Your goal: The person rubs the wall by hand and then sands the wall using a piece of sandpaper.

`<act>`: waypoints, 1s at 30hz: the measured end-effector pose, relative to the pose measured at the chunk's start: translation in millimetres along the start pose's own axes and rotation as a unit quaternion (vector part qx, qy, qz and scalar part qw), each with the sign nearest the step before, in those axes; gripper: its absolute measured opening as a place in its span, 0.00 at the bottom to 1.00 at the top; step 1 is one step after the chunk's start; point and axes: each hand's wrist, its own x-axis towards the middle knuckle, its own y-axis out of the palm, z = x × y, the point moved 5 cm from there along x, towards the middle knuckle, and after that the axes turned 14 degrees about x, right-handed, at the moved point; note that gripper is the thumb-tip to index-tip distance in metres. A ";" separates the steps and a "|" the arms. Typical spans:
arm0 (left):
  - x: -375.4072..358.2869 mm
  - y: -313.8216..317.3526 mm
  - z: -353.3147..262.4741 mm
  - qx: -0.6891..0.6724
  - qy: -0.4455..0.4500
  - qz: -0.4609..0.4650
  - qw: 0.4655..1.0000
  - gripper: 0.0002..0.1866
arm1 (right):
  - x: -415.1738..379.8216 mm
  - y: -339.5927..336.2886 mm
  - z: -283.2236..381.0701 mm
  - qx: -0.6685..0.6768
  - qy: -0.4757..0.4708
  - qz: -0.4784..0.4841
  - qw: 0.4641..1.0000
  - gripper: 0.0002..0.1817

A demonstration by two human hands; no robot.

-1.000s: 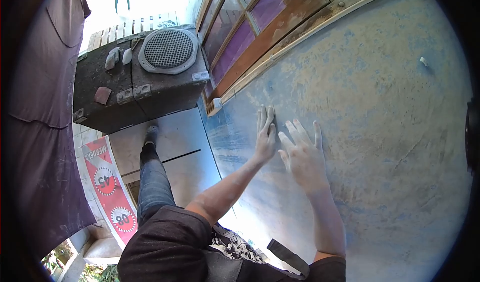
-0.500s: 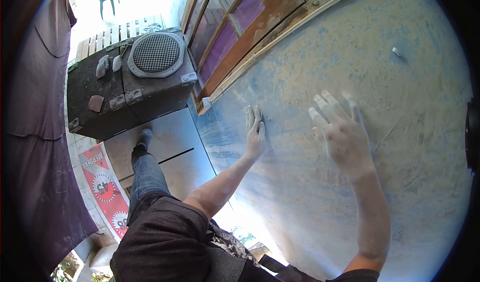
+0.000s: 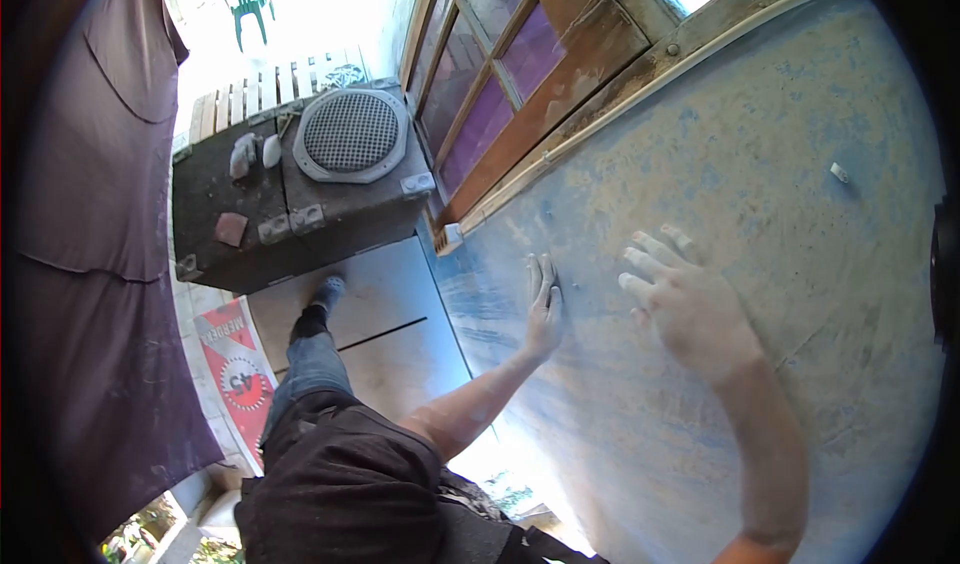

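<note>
The wall [image 3: 640, 414], patchy blue and grey-beige, takes up the right side of the scene, running from near to far, with both hands up at it; the left hand [image 3: 543, 309] is laid against it with fingers pointing far, nearly straight and close together, the thumb towards the right; the right hand [image 3: 695, 309] is further right, well apart from the left, palm to the wall, fingers loosely bent and a little spread; whether its palm touches, or what either palm covers, I cannot tell; the fingers of both look pale and powdery.

A small white peg [image 3: 839, 172] sticks out of the wall, far and right of the right hand; along the wall's far edge runs a wooden frame with purple panes [image 3: 477, 129]; left of it stands a dark box [image 3: 350, 244] bearing a round grille [image 3: 350, 136] and a reddish piece [image 3: 231, 229]; nearer lies a red and white banner [image 3: 225, 329], beside a dark curtain [image 3: 110, 204] at the far left.
</note>
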 end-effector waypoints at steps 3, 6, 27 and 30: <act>31.2 4.9 17.9 -0.028 -0.021 -0.022 0.999 0.31 | 7.0 -15.6 -14.7 0.021 0.018 -0.024 0.999 0.19; 82.8 4.6 25.8 -0.070 -0.049 -0.054 0.995 0.30 | 19.0 2.1 -5.9 -0.053 0.013 -0.030 0.998 0.19; 42.3 -11.3 -36.6 -0.028 -0.040 -0.020 0.999 0.30 | 26.8 3.7 -1.6 0.042 0.044 -0.093 0.994 0.20; 41.6 -8.7 -10.6 0.011 0.031 -0.013 0.999 0.29 | 26.2 3.5 -1.5 0.042 0.042 -0.089 0.994 0.20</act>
